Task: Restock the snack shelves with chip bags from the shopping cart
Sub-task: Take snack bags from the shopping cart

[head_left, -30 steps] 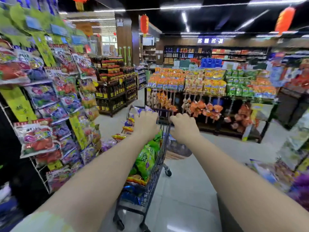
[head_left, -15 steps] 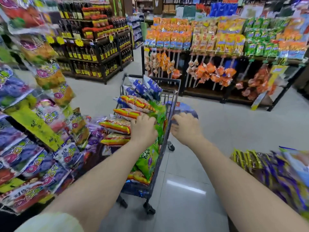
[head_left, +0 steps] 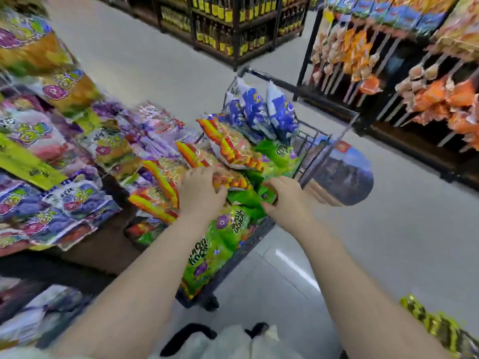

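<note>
- Chip bags (head_left: 215,250) heap the cart (head_left: 309,143) at the person's front, loose on top for lifting straight out.
- Left hand (head_left: 201,195) curls over an orange bag (head_left: 230,181); right hand (head_left: 285,200) pinches the top green bag (head_left: 243,196), probably choosing stock.
- Snack shelf (head_left: 77,151) stands just left, within reach.
- Blue bags (head_left: 259,110) stand upright at the cart's far end.

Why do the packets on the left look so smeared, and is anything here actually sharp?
Head view, left: the hanging packets are streaked by motion blur. Head view, centre: sharper, the left hand gripping an orange-striped bag, the right hand a green bag, in the cart. Head view, edges: the wide lens bends the shelf posts. Head view, floor: a pale glare streak.
</note>
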A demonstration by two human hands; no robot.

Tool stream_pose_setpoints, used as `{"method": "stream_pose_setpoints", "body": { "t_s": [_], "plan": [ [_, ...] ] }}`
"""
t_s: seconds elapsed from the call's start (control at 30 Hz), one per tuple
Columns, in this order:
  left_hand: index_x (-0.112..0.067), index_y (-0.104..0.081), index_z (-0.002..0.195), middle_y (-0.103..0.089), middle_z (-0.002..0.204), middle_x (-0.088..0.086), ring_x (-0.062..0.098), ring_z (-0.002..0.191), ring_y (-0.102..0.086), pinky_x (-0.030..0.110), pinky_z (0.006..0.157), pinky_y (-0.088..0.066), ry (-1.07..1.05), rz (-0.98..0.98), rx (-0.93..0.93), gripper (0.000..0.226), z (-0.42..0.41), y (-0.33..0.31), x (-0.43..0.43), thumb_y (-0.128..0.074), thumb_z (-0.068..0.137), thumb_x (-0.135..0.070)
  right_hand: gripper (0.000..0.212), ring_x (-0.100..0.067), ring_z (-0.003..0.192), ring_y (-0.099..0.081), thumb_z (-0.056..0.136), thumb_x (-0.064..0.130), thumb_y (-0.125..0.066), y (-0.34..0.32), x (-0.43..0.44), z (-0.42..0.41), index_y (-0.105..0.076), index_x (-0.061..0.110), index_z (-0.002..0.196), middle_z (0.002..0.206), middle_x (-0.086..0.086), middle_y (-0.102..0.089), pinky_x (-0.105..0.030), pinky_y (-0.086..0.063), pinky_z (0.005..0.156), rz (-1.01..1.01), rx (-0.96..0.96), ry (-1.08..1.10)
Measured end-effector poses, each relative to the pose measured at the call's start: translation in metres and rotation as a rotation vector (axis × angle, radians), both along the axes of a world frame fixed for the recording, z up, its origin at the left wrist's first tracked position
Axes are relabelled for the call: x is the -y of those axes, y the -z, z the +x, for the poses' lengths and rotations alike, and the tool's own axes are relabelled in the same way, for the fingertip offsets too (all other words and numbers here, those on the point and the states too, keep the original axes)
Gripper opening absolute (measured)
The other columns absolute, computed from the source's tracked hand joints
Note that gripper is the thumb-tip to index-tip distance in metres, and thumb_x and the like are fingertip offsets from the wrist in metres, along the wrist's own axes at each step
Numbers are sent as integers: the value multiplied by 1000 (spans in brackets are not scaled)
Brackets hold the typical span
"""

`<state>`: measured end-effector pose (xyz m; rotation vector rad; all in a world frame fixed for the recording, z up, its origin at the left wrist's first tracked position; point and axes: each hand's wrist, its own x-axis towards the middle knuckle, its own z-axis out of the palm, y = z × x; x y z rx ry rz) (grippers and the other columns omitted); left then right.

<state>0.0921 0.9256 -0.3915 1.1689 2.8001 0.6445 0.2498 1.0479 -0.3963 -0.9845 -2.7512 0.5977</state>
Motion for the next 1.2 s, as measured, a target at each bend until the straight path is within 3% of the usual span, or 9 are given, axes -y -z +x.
{"method": "stream_pose_setpoints", "body": {
  "t_s": [0.17,0.4,0.6,0.73,0.87,0.93,1.0,1.07,1.2],
  "plan": [
    [-23,-65,106,-60,109,4,32,109,-50,43,92,-42,-224,80,148,24,-19,2,-18,-67,83,-28,37,-20,112,-51,84,25,-70,11,-51,-31,-61,17,119,117,-1,-60,-34,-41,95,-172,-100,-67],
    [-14,-52,124,-49,102,-2,20,98,-49,32,84,-38,-397,132,345,42,-64,9,-44,-66,89,-33,36,-16,112,-52,89,30,-67,26,-114,-88,-57,19,122,117,3,-53,-32,-42,91,-455,-159,24],
    [-11,-34,144,-52,137,11,30,124,-50,34,96,-40,-501,73,515,74,-71,16,-61,-68,87,-44,70,-21,115,-53,84,59,-63,28,-145,-127,-46,18,138,135,-3,-52,-32,-39,86,-775,-10,149],
    [-16,-28,150,-46,146,8,29,130,-47,36,103,-39,-589,83,549,83,-63,15,-71,-71,85,-45,73,-22,105,-52,82,57,-65,30,-163,-145,-46,14,138,130,-4,-54,-34,-40,80,-947,74,93],
    [-21,-31,148,-44,148,7,26,133,-45,36,105,-38,-699,189,585,79,-52,15,-78,-75,84,-33,102,-28,116,-56,62,70,-75,32,-180,-154,-45,13,141,133,-7,-57,-40,-43,94,-1065,248,-13],
    [-21,-36,146,-46,146,9,23,133,-45,33,104,-41,-772,323,615,77,-44,14,-82,-78,82,-22,97,-23,97,-66,50,63,-83,32,-188,-155,-58,10,127,111,-6,-70,-42,-50,94,-1203,255,-43],
    [-22,-40,143,-51,137,6,21,126,-49,27,90,-46,-827,425,632,76,-37,15,-84,-80,79,-15,82,-23,86,-70,51,49,-85,31,-195,-155,-64,5,117,97,-8,-75,-46,-52,94,-1327,244,-84],
    [-24,-43,139,-53,129,6,19,120,-51,21,77,-44,-882,531,646,75,-29,15,-83,-82,76,-10,74,-28,91,-70,57,36,-84,30,-198,-152,-62,2,119,101,-11,-74,-50,-51,96,-1420,237,-137],
    [-23,-49,136,-53,128,6,17,123,-48,25,85,-41,-1010,740,595,68,-7,10,-72,-81,77,-9,66,-30,107,-66,66,26,-79,31,-195,-139,-55,13,125,113,-9,-71,-49,-48,100,-1596,213,-205]
  ]
}}
